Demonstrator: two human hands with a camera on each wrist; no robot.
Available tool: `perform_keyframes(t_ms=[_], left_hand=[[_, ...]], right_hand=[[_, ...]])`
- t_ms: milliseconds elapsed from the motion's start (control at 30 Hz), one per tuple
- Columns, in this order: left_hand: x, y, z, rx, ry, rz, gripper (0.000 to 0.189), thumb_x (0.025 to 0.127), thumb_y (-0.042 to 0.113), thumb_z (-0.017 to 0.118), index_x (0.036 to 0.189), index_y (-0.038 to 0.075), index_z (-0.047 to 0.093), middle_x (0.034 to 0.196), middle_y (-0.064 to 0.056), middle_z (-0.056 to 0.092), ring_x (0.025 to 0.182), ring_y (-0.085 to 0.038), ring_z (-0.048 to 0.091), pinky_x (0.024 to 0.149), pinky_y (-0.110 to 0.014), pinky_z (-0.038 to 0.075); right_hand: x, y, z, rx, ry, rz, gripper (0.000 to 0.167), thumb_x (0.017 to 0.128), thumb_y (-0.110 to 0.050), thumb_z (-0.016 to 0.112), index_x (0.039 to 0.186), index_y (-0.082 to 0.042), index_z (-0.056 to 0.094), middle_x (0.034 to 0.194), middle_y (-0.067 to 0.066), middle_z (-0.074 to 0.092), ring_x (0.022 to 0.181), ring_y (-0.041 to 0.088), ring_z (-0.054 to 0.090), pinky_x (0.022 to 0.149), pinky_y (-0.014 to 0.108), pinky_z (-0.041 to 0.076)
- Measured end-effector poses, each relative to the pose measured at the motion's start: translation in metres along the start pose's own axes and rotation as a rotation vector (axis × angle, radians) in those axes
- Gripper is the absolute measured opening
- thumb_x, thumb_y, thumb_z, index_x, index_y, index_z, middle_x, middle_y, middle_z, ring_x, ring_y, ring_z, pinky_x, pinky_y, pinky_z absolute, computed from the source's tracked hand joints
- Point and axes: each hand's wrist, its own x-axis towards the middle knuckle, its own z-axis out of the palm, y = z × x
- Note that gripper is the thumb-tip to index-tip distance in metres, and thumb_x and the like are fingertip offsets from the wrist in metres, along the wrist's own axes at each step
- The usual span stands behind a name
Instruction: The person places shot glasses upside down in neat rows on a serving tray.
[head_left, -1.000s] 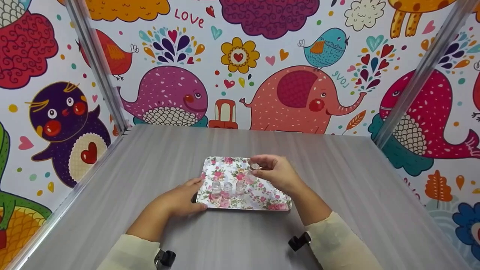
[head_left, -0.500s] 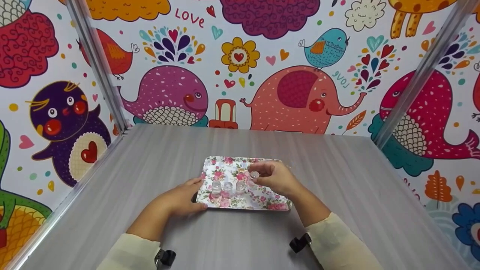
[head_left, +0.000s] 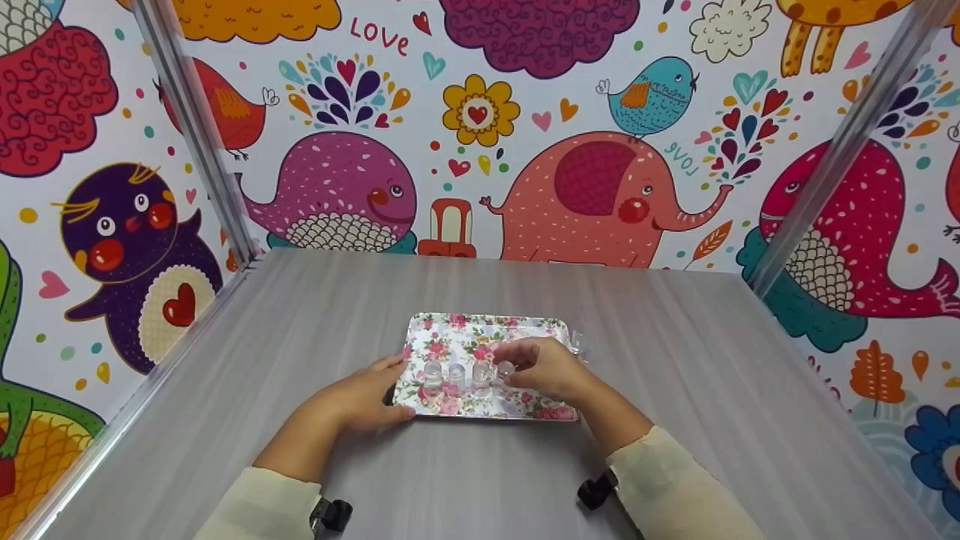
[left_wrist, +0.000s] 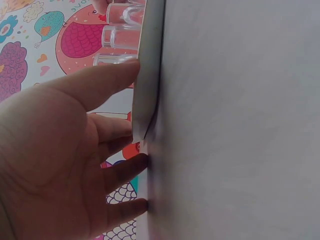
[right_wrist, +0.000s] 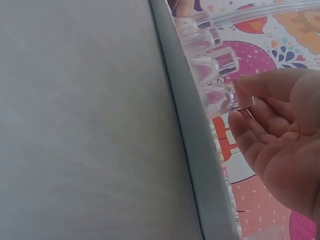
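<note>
At centre, a clear cup (head_left: 505,370), likely light and slippery, is pinched by the right hand (head_left: 551,367), aptly near its top; the floral tray (head_left: 480,336) is touched by the uncurled left hand (head_left: 366,397)

A small booth-like enclosure, gaily papered
Beyond the left hand (head_left: 367,397) and right hand (head_left: 551,367), a back wall (head_left: 480,172) carries a printed elephant (head_left: 585,217) and whale (head_left: 345,187); side walls (head_left: 112,225) with similar cartoons flank both hands. Grey metal-looking posts (head_left: 196,135) mark the far corners — and a grey streaked tabletop (head_left: 457,487) spreads beneath the hands, nearly wall to wall.
</note>
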Motion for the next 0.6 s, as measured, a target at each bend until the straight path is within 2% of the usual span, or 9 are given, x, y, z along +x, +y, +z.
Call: perform_keyframes(t_ms=[133,300,433,600], left_hand=[[0.000,0.000,0.000,0.004,0.000,0.001,0.090,0.097,0.042,0.078,0.167,0.005,0.036,0.179,-0.007,0.027,0.163,-0.042,0.030,0.131,-0.062,0.029],[0.000,0.000,0.000,0.003,-0.001,0.006,0.090,0.097,0.041,0.078,0.167,0.004,0.036,0.179,-0.009,0.028,0.163,-0.043,0.030,0.131,-0.062,0.028],[0.000,0.000,0.000,0.004,-0.004,0.005,0.090,0.097,0.041,0.077,0.167,0.004,0.035,0.179,-0.009,0.028,0.163,-0.043,0.029,0.131,-0.063,0.028],[0.001,0.000,0.001,0.006,-0.003,0.002,0.090,0.096,0.041,0.077,0.167,0.005,0.036,0.179,-0.008,0.028,0.163,-0.042,0.030,0.131,-0.063,0.029]], right_hand=[[-0.001,0.000,-0.001,0.009,-0.020,-0.005,0.037,0.088,-0.006,0.084,0.124,-0.013,0.080,0.119,0.003,0.080,0.103,0.017,0.070,0.092,0.033,0.062],[-0.002,-0.001,-0.011,0.082,-0.028,-0.037,0.041,0.094,-0.016,0.082,0.132,-0.005,0.075,0.131,0.016,0.076,0.117,0.025,0.073,0.099,0.037,0.063],[-0.006,0.000,-0.028,0.126,0.018,-0.023,0.045,0.097,-0.024,0.081,0.137,-0.007,0.072,0.141,0.020,0.071,0.126,0.029,0.071,0.104,0.041,0.062],[-0.014,0.004,-0.054,0.126,0.096,0.033,0.044,0.094,-0.031,0.084,0.134,-0.017,0.074,0.142,0.015,0.070,0.126,0.029,0.071,0.103,0.042,0.062]])
